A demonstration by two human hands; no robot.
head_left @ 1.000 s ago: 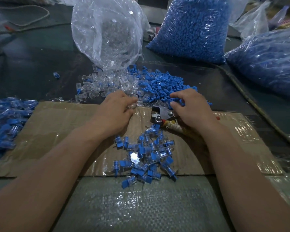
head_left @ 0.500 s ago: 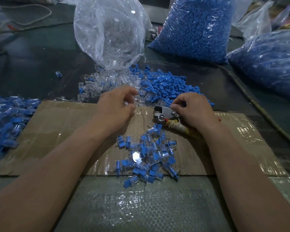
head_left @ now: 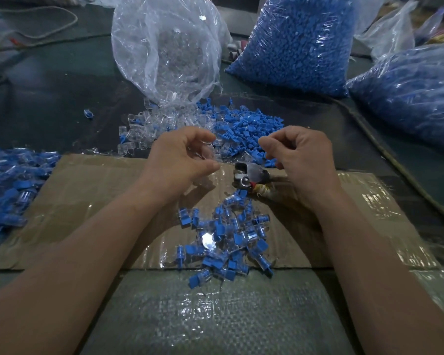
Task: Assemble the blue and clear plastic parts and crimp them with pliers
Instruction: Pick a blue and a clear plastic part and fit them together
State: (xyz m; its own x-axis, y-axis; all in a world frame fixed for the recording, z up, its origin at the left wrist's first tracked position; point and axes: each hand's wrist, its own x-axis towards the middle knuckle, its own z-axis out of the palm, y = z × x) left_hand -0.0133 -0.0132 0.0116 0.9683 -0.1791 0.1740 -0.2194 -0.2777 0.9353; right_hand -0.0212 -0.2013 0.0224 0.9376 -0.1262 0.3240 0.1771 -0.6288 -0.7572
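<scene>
My left hand [head_left: 182, 160] hovers over the cardboard's far edge, thumb and curled fingers pinching a clear plastic part [head_left: 207, 152]. To its right, my right hand [head_left: 301, 156] is raised with its fingers curled in toward the thumb, pinching a small blue part that the fingers mostly hide. The pliers [head_left: 249, 175] lie on the cardboard between the hands, their wrapped handles running under my right palm. Just beyond the hands are loose clear parts [head_left: 144, 131] and loose blue parts [head_left: 246, 126]. A heap of assembled blue-and-clear pieces [head_left: 228, 237] sits between my forearms.
A taped cardboard sheet [head_left: 92, 196] covers the dark table. An open clear bag of clear parts [head_left: 164, 49] stands behind, with two big bags of blue parts [head_left: 295, 39] [head_left: 415, 90] at right. More assembled pieces [head_left: 8, 185] are piled at left. A cord [head_left: 385, 147] runs along the right.
Both hands have lifted back from the loose-part piles and drawn toward each other, the left bringing a clear part along. The pliers have not moved.
</scene>
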